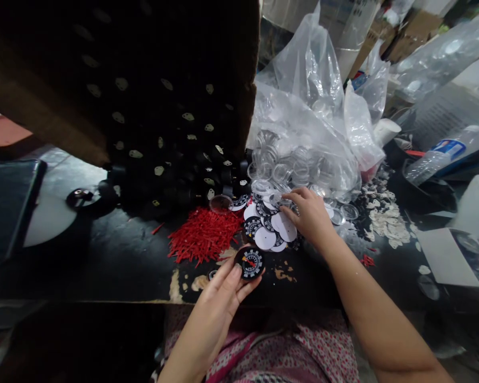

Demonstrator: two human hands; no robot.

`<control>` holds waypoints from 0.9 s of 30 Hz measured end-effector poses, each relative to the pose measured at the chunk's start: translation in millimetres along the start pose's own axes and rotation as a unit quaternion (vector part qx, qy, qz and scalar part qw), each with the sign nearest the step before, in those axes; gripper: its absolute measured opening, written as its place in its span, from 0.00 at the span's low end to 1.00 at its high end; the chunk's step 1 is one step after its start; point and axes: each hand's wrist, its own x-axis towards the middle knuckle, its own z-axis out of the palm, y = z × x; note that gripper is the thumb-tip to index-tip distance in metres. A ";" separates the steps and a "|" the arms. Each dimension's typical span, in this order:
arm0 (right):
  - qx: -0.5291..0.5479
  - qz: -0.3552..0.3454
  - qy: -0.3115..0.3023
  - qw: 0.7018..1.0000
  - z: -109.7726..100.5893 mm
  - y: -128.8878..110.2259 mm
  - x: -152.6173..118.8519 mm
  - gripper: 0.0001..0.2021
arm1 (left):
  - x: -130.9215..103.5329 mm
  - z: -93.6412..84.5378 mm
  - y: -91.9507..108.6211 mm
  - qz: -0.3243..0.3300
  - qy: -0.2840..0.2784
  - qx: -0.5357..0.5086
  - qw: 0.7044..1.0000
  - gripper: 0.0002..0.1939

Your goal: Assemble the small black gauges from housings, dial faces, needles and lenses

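My left hand grips a round black gauge with white markings and a red-orange pointer, its dial facing up, just over the table's front edge. Over the heap of dial discs, some white side up and some black printed side up, is my right hand. Its thumb and forefinger are apart, by the clear plastic covers on the heap's far side. I cannot tell whether the fingertips touch a cover. Left of the discs lies a pile of thin red pointers.
A big cardboard box of black gauge bodies stands tilted at back left. Behind the discs, a clear bag spills round covers. Small pale metal pieces lie rightward, near a plastic bottle. A dark-screened device sits far left.
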 end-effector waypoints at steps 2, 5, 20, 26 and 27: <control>-0.009 -0.001 -0.001 1.000 -0.1 1.4 2.8 0.13 | 0.5 -0.3 -0.6 0.000 -0.003 -0.001 1.000 0.15; -0.032 -0.003 0.003 0.999 -1.9 2.1 6.6 0.12 | 1.8 -0.8 -1.7 0.003 -0.005 -0.011 1.000 0.15; 0.141 -0.171 0.034 0.975 -21.2 -76.8 -79.0 0.14 | 7.8 7.7 13.3 -0.039 -0.023 -0.076 0.996 0.14; 0.298 -0.030 0.019 0.954 -26.3 -79.8 -65.6 0.12 | 4.5 4.5 3.1 0.062 -0.032 0.079 0.994 0.20; 0.303 -0.006 0.010 0.953 -25.3 -81.6 -62.1 0.15 | 3.5 4.3 1.5 0.079 -0.039 0.114 0.990 0.21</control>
